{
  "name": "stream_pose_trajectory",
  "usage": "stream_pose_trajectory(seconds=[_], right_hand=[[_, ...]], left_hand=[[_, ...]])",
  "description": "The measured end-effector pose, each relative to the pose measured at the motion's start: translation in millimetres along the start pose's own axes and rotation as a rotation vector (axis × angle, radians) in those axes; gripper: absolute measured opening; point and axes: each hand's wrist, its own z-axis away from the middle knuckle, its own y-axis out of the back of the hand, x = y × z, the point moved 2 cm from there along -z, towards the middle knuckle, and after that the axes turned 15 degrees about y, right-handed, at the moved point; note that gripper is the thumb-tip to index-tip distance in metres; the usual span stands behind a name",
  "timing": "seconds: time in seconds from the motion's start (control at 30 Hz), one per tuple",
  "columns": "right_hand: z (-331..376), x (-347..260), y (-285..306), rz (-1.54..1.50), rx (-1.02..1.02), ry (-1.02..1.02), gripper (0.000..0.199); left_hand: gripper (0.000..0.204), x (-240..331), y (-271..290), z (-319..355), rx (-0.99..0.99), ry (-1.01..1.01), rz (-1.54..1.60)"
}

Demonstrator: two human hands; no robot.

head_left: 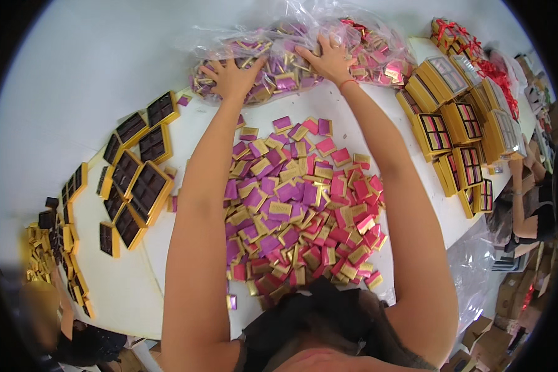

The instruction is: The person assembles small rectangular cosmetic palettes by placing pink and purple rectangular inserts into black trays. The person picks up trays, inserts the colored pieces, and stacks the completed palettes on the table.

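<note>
Both my arms reach across a white table to clear plastic bags at its far side. My left hand lies with fingers spread on a bag of purple-and-gold wrapped pieces. To its right, my right hand also has its fingers apart, resting against the plastic near a bag of pink-and-gold wrapped pieces. Between my forearms a loose pile of small wrapped pieces is spread, purple mostly to the left and pink to the right.
On the left stand gold boxes with dark divided trays. Gold boxes filled with wrapped pieces are stacked at the right, some under clear lids. Red ribbon lies behind them. Other people sit at both sides; one person's arm shows at right.
</note>
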Motion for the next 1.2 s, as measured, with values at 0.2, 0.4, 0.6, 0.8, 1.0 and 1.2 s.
stream_pose_trajectory(seconds=[0.2,0.4,0.6,0.8,1.0,1.2], right_hand=[[227,-65,180,-0.245,-0.363,0.48,0.098],[474,-115,238,-0.156,-0.298,0.15,0.126],[448,-196,184,-0.055,-0.457,0.372,0.113],[421,-201,155,0.074,-0.376,0.453,0.108],[361,-155,122,0.171,-0.258,0.514,0.106],[293,-100,99,0.173,-0.124,0.329,0.106]], left_hand=[[0.061,-132,146,99,-0.382,-0.55,-0.028],[0.115,-281,238,328,-0.4,-0.266,-0.115],[0.119,-217,185,415,-0.442,-0.475,-0.202],[0.106,-177,135,405,-0.255,-0.449,-0.231],[0.094,-146,88,357,-0.116,-0.391,-0.209],[0.081,-112,65,320,0.038,-0.297,-0.09]])
